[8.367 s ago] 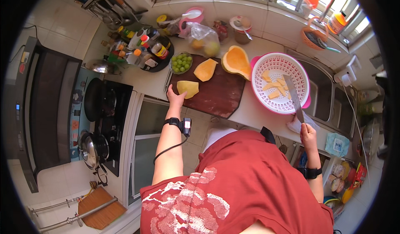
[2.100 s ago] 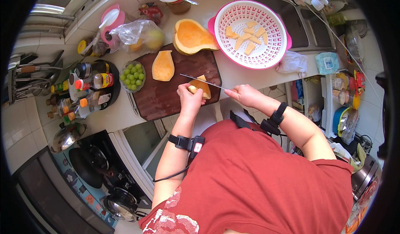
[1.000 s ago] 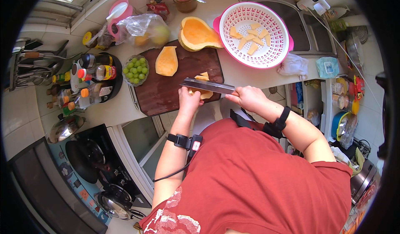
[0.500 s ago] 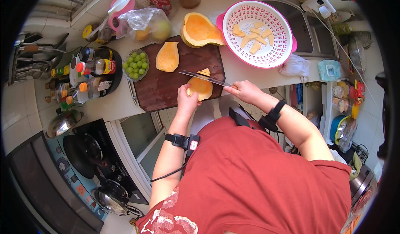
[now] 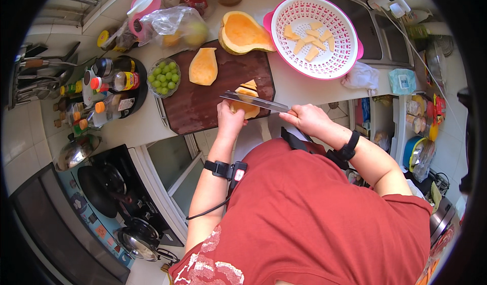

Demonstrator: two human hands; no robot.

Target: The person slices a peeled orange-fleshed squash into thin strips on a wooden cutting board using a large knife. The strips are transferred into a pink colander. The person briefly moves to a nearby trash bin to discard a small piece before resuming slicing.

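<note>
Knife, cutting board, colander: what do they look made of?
Knife: probably steel blade, smooth with a gray metallic sheen; handle mostly hidden by the right hand, material unclear.
Cutting board: dark reddish-brown, blotchy low-sheen surface; wood or composite, can't tell.
Colander: likely molded plastic, white with pink rim and handles, smooth, regular patterned perforations.

The knife point(image 5: 257, 102) had a broad, flat grey blade and lay slantwise across the pumpkin piece point(image 5: 249, 112), its tip to the left, its handle at the right inside the closed right grip point(image 5: 308, 119). The pumpkin piece was orange, partly hidden under the blade, and sat on the near right part of the dark brown board point(image 5: 190, 111). The left grip point(image 5: 231, 118) held its left side. Thin cut slices point(image 5: 249, 85) lay just beyond the blade, on the far side.
</note>
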